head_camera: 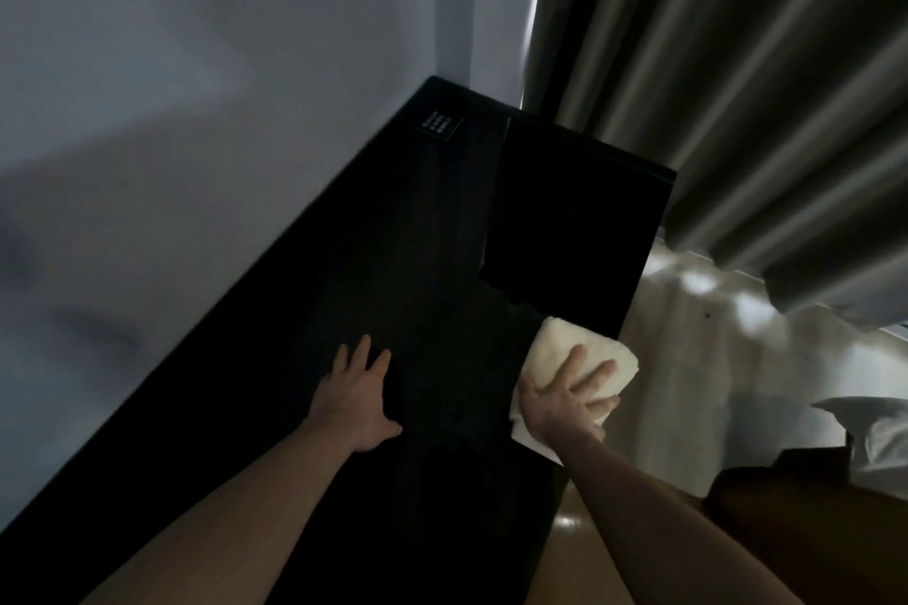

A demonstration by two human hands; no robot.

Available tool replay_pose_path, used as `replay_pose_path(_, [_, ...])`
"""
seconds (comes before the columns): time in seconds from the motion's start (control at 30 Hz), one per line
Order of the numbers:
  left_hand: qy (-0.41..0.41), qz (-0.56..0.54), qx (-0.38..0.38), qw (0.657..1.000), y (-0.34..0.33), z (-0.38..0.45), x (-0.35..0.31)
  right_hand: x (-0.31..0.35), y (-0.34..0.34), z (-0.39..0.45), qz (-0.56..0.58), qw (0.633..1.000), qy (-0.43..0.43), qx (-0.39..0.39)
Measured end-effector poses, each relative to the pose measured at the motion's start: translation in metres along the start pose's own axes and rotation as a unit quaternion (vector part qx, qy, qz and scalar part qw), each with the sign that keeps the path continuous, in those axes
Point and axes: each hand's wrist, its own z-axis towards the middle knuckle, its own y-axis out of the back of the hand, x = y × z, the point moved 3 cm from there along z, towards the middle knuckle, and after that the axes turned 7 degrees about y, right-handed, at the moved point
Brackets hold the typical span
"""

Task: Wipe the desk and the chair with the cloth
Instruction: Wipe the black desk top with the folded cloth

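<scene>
R hand (570, 395) flat, fingers spread on folded white cloth (597, 356); L hand (356, 400) flat, empty on black desk (344, 260).

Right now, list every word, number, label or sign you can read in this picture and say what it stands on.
No readable text anywhere.
Small panel at the far end of the black desk: a grid of pale dots or keys, too small and blurred to read.
White cloth under the right hand: no label or print visible.
Wall and curtain: no writing or signs.

Cloth (575, 378) partly hidden; desk (373, 260) perhaps bare.
</scene>
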Motion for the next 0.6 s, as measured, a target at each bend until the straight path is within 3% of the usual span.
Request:
replay_pose_path(0.3, [0.015,0.047,0.001,0.999,0.064,0.091,-0.050,0.018,0.061,0.113,-0.027,0.996,0.000,-0.081])
replay_pose_path(0.6, [0.002,0.067,0.093,0.993,0.091,0.144,-0.066,0.036,0.126,0.226,-0.065,0.987,0.004,-0.149])
